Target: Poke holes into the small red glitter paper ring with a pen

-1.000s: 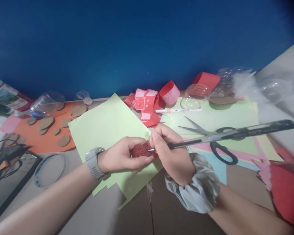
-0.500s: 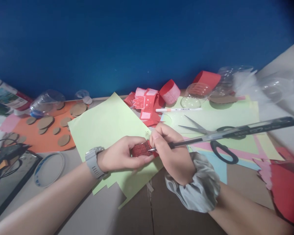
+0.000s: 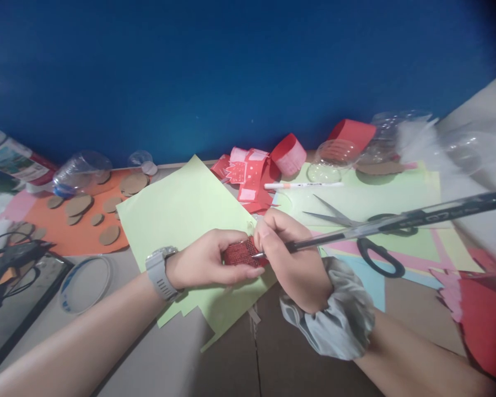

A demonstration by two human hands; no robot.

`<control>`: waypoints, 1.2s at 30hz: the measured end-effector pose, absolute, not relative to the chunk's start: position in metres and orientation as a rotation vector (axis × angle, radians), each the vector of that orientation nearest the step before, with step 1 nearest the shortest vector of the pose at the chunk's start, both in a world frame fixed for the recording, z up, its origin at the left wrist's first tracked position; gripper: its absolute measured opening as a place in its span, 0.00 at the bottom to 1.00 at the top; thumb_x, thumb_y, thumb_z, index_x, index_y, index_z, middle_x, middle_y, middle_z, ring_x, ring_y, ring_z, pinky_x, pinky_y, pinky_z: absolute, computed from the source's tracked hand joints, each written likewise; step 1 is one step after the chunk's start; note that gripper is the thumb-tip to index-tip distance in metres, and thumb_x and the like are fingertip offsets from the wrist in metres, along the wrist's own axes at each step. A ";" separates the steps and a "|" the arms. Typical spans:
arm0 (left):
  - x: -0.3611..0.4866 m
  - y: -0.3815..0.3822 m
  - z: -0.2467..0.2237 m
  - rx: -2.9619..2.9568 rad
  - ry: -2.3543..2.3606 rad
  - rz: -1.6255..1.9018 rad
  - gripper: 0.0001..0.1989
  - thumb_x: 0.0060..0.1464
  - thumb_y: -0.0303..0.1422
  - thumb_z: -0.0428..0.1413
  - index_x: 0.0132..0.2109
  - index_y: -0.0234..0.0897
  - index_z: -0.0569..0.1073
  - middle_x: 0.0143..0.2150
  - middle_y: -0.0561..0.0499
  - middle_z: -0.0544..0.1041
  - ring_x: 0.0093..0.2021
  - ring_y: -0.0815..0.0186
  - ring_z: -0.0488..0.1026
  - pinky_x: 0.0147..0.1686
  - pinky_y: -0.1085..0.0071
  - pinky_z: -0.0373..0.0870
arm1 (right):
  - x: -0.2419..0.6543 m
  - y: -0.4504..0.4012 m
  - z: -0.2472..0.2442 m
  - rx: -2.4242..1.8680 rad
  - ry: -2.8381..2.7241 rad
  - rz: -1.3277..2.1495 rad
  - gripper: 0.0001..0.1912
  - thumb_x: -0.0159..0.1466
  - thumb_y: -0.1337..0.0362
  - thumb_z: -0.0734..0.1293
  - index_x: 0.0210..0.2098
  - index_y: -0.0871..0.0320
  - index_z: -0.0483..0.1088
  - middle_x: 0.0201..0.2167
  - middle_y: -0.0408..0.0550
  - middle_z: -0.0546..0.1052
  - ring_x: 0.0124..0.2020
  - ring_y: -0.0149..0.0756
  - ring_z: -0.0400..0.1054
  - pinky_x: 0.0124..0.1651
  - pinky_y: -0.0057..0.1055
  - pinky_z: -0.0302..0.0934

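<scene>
Between the thumb and fingers of my left hand (image 3: 210, 259) is a small red piece (image 3: 240, 253) covered with fine dark marks. It looks like rolled or folded paper, but its full shape is hidden. My right hand (image 3: 291, 259) is closed around a long black-and-clear pen (image 3: 355, 232). The pen's metal tip rests at the face of the red piece, though I cannot tell whether it touches. The fingertips of that hand are right beside the piece. A light green paper sheet (image 3: 177, 204) with a cut edge lies under both hands.
Black-handled scissors (image 3: 382, 258) lie spread on coloured sheets to the right. Red paper cut-outs (image 3: 252, 173) and a white marker (image 3: 301, 186) are behind my hands. Cardboard discs (image 3: 79, 205) lie on orange paper (image 3: 53, 231) at left, near a tape roll (image 3: 107, 281). A blue wall stands behind.
The whole view has shifted slightly, with things appearing a little further right. Both hands keep the same grip, and the pen tip stays at the red piece.
</scene>
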State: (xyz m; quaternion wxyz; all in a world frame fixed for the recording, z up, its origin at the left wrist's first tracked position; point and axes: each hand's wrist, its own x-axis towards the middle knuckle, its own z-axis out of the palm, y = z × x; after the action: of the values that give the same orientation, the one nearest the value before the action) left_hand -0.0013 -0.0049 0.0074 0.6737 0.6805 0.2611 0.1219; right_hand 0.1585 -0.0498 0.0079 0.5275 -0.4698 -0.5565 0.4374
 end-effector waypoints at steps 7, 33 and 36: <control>-0.001 -0.005 0.007 1.567 0.593 0.275 0.11 0.53 0.35 0.59 0.36 0.30 0.68 0.24 0.53 0.71 0.22 0.73 0.69 0.21 0.79 0.64 | 0.159 -0.050 0.009 -1.134 -1.369 1.020 0.13 0.62 0.72 0.56 0.22 0.56 0.55 0.19 0.37 0.57 0.22 0.26 0.52 0.25 0.26 0.50; -0.002 -0.006 0.007 1.502 0.609 0.267 0.10 0.54 0.34 0.59 0.35 0.30 0.68 0.24 0.54 0.70 0.21 0.75 0.68 0.20 0.81 0.64 | 0.159 -0.049 0.010 -1.144 -1.358 1.032 0.13 0.62 0.71 0.56 0.21 0.56 0.55 0.19 0.37 0.56 0.22 0.27 0.51 0.24 0.27 0.48; -0.001 -0.006 0.007 1.498 0.612 0.264 0.10 0.54 0.34 0.59 0.36 0.30 0.68 0.24 0.54 0.70 0.21 0.74 0.68 0.20 0.80 0.64 | 0.160 -0.050 0.010 -1.149 -1.365 1.033 0.14 0.63 0.71 0.56 0.21 0.56 0.55 0.19 0.38 0.57 0.22 0.27 0.52 0.25 0.27 0.49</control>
State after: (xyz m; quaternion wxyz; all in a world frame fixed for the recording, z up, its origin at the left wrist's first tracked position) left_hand -0.0012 -0.0061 0.0075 0.6824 0.6679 0.2730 0.1176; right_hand 0.1595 -0.0497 0.0095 0.5142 -0.4782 -0.5677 0.4297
